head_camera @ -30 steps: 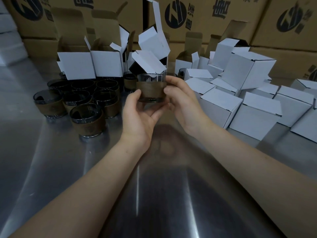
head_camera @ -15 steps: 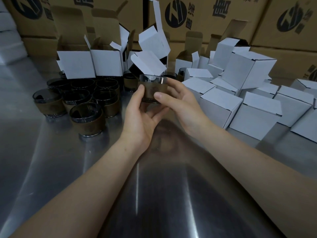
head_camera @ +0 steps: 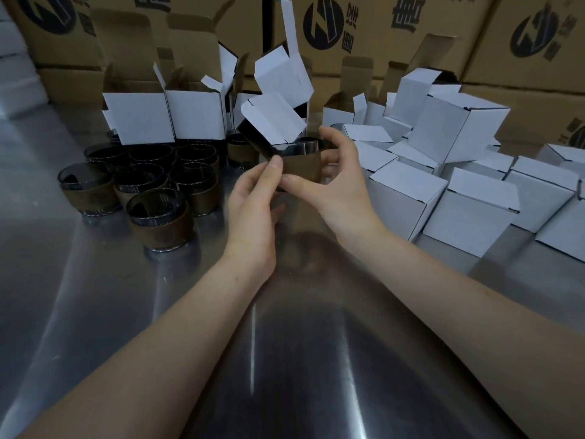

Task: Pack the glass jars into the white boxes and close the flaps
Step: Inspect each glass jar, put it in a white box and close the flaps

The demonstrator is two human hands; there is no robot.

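Observation:
Above the steel table I hold a dark glass jar with a brown sleeve [head_camera: 303, 167] between both hands. My left hand [head_camera: 253, 210] pinches its lower left side with thumb and fingers. My right hand [head_camera: 340, 182] wraps round its right side, thumb under the sleeve. An open white box [head_camera: 273, 123] lies tilted just behind the jar, its mouth facing the jar. Several more sleeved jars [head_camera: 158, 217] stand grouped at the left. Open white boxes [head_camera: 141, 120] with raised flaps stand behind them.
Several closed white boxes [head_camera: 474, 210] are piled at the right. Large brown cartons [head_camera: 522, 42] with dark logos wall the back. The shiny steel table [head_camera: 285, 359] spreads toward me under my forearms.
Both hands have lifted the jar slightly up and away, toward the tilted open box. My right thumb has shifted lower across the sleeve, and my left thumb now pinches the jar's front.

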